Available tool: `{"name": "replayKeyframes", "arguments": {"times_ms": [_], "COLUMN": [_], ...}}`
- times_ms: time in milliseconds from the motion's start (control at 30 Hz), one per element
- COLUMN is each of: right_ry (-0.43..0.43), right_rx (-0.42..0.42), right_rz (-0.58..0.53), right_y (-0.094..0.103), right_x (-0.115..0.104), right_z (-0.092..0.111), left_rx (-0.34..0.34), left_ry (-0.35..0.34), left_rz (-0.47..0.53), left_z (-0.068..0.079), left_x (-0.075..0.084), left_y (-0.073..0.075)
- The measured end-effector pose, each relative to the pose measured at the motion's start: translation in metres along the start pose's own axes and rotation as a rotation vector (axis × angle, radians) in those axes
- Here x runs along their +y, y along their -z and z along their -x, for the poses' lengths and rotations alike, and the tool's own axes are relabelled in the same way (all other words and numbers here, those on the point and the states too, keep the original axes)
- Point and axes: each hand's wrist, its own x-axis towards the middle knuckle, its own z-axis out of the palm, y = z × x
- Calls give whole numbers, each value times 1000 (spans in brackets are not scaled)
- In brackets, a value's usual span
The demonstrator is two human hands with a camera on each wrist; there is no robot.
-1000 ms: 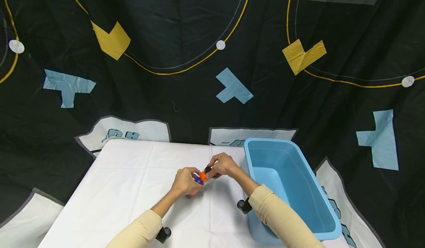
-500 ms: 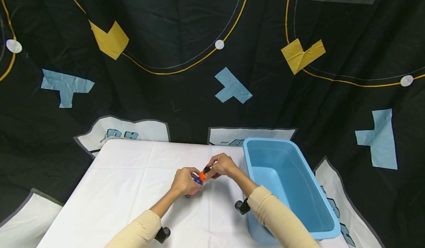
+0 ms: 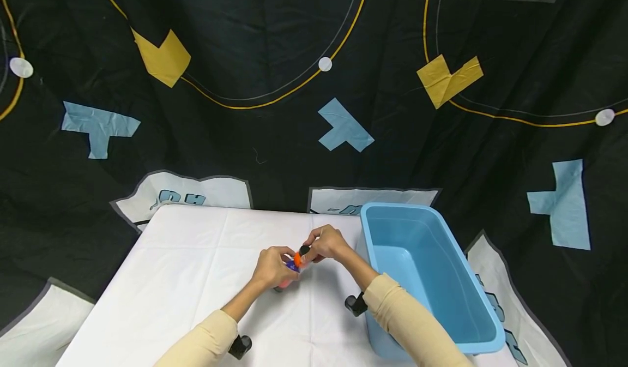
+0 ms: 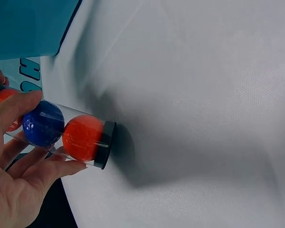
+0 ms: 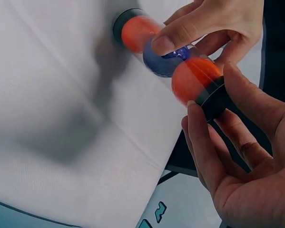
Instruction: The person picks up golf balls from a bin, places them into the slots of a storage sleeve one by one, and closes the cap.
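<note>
A clear tube point(image 4: 56, 111) with black end caps holds two orange balls with a blue ball point(image 4: 43, 123) between them. My left hand point(image 3: 272, 269) grips the tube around its middle, thumb on one side and fingers on the other. My right hand point(image 3: 327, 245) pinches the black cap point(image 5: 213, 100) at the tube's upper end. In the right wrist view that cap sits at the tube's end beside an orange ball point(image 5: 192, 80). The other cap point(image 4: 105, 145) closes the far end, away from both hands. The tube is tilted above the white table.
A blue plastic bin point(image 3: 370, 258) stands on the table's right side, beside my right forearm. The white-covered table point(image 3: 196, 280) spreads to the left. Behind it hangs a black cloth point(image 3: 275, 154) with tape marks.
Both hands keep their hold on the tube. My right hand and the cap end have shifted very slightly left; the left hand barely moves.
</note>
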Motion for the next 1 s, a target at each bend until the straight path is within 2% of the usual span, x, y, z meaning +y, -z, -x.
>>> {"name": "replayKeyframes", "arguments": {"times_ms": [200, 367, 500, 767, 1000], "right_ry": [18, 19, -5, -23, -27], "right_rx": [-28, -91, -100, -44, -39], "right_rz": [68, 145, 201, 253, 269], "right_y": [3, 9, 19, 40, 45], "right_x": [1, 3, 1, -9, -12], "right_z": [2, 2, 3, 5, 8], "left_rx": [-18, -17, 33, 138, 198], "left_ry": [-10, 22, 42, 83, 98], "left_rz": [-4, -41, -64, -38, -20], "left_z": [0, -3, -9, -26, -30], "left_x": [2, 4, 7, 15, 12], "left_y": [-1, -3, -4, -4, -10]}}
